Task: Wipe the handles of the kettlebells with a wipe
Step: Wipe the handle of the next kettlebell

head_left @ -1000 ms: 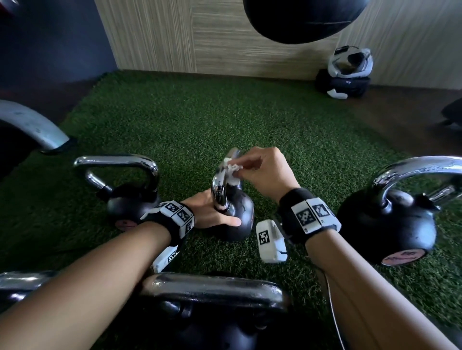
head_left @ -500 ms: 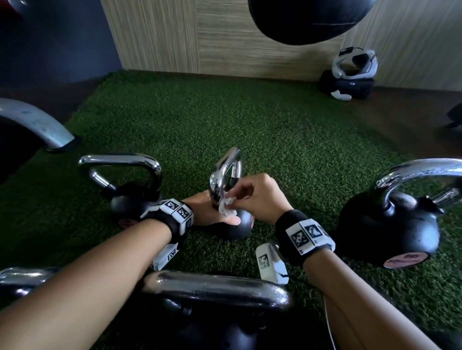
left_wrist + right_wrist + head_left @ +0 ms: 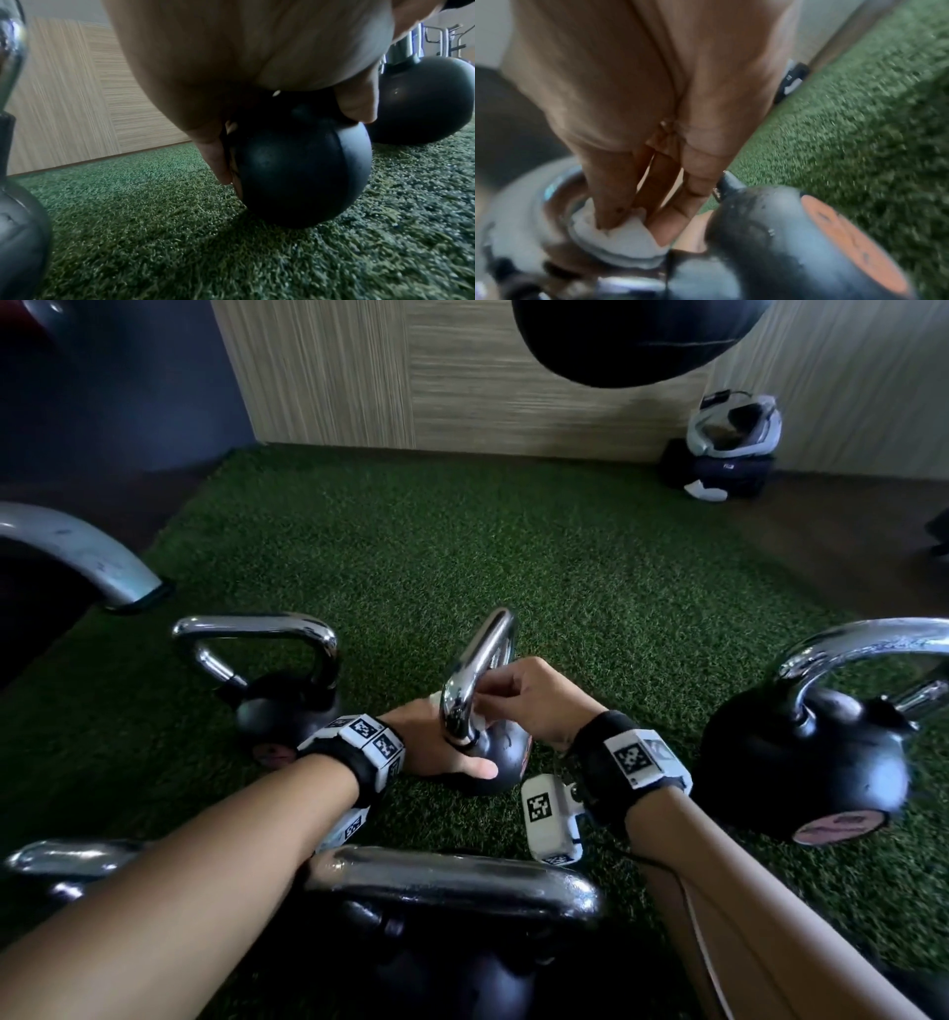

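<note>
Kettlebell handle (image 3: 482,654) mid-wipe, upright toward the near edge of the turf (image 3: 462,531)
Right grip (image 3: 529,701) pinching the wipe (image 3: 621,235) against the handle's lower leg; left grip (image 3: 436,742) curled round the ball (image 3: 295,162), steadying. Best to wrap the wipe fully round the chrome, press firmly, slide through the bend and down the far leg, keeping the ball pinned

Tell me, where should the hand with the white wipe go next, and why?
Probably slide the crumpled white wipe up the shiny chrome loop handle. The right hand pinches it low, near the body of the small round black kettlebell, which the left hand steadies on the green turf; the loop above looks uncovered.
</note>
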Available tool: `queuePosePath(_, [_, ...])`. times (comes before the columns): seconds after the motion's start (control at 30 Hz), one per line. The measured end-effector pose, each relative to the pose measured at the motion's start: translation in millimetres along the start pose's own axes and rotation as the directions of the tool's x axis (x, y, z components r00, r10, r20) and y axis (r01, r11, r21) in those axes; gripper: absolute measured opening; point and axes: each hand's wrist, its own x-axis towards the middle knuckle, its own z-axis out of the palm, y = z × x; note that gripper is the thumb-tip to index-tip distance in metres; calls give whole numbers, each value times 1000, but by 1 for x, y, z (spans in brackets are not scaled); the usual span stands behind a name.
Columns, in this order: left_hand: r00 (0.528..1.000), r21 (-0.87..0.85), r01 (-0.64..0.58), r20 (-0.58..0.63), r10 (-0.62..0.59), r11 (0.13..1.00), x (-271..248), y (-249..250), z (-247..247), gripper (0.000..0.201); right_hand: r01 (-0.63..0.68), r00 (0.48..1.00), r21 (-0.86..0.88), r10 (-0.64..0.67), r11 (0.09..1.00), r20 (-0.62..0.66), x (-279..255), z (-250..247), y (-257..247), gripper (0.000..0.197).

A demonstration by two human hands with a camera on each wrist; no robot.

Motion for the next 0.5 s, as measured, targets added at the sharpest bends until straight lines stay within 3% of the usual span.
queuePosePath(0.1, [1000,-2,-13,2,13,1000,0,-1,3,26,13,997,71,-19,997,77,-2,-2,1,18])
queuePosePath(0.2, [998,31,-62,34,61,998,0,1,3,25,19,993,94,-29,995,114,-3,-4,4,19])
queuePosePath(0.3, [998,-9,-70,-1,70,997,-3,3,3,23,-46,992,293,10,955,122,-10,-5,3,19])
queuePosePath(0.37, [990,-66,-134,-60,130,989,-6,8,3,66,-103,988,479,32,872,154,-12,-3,4,19])
queuePosePath(0.4, [988,-110,-146,-76,138,983,-7,11,3,72,-132,983,568,35,813,178,-13,-2,4,18])
queuePosePath(0.5, [991,-114,-127,-52,122,985,-5,8,4,62,-147,987,778,35,610,159,-6,3,12,32])
